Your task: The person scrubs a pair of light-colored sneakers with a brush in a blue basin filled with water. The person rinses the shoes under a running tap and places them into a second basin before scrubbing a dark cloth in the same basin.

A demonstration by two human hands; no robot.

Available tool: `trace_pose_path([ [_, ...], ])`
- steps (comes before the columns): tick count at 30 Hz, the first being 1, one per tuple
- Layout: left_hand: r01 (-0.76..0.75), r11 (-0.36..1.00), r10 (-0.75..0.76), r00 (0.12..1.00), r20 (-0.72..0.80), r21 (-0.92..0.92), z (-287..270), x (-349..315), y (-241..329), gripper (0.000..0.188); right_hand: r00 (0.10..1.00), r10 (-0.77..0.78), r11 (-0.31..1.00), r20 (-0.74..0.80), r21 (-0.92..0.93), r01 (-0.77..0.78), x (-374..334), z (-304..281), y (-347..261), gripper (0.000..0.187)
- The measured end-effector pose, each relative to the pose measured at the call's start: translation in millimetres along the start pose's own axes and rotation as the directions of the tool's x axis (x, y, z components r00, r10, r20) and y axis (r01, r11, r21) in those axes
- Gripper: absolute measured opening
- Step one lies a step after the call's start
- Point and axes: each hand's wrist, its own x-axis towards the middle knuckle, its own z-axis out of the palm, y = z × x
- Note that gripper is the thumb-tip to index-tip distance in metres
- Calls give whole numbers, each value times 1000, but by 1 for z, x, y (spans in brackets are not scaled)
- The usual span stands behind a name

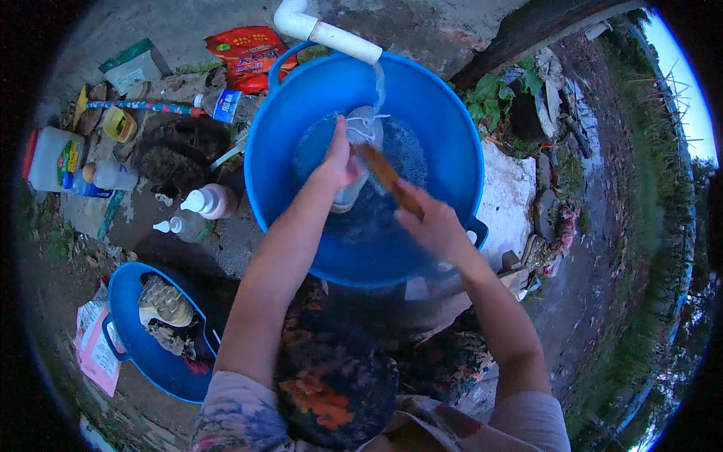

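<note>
A light-coloured shoe with white laces (365,128) is held over the big blue tub (444,151), its far end under a stream of water. My left hand (340,160) grips the shoe along its left side. In my right hand (433,224) is a wooden-handled brush (388,175), slanting up and left so that its head lies against the shoe. The bristles are hidden beneath the wood. Water (382,83) runs from a white pipe (343,41) at the far rim into the tub, where some sudsy water lies at the bottom.
Left of the tub stand pump bottles (209,202), a clear jug (56,160), a plastic bottle (218,104) and a red bag (245,56). A smaller blue tub (154,365) at lower left holds another shoe (164,301). A concrete slab (508,188) lies at right.
</note>
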Motion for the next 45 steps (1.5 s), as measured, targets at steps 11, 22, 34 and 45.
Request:
trace_pose_path([
  [11, -357, -99, 401, 840, 365, 929, -22, -4, -1, 52, 986, 5, 975, 168, -220, 33, 13, 23, -16, 47],
  [22, -424, 56, 677, 681, 277, 904, -27, 11, 32, 41, 979, 200, 980, -21, 21, -200, 17, 21, 6, 49],
  [34, 72, 969, -128, 965, 227, 238, -46, 50, -29, 66, 897, 404, 608, 180, 680, -410, 82, 43, 16, 52],
  [45, -262, 952, 194, 914, 355, 155, -14, 10, -24, 63, 985, 123, 987, -117, -86, -134, 91, 1, -20, 40],
])
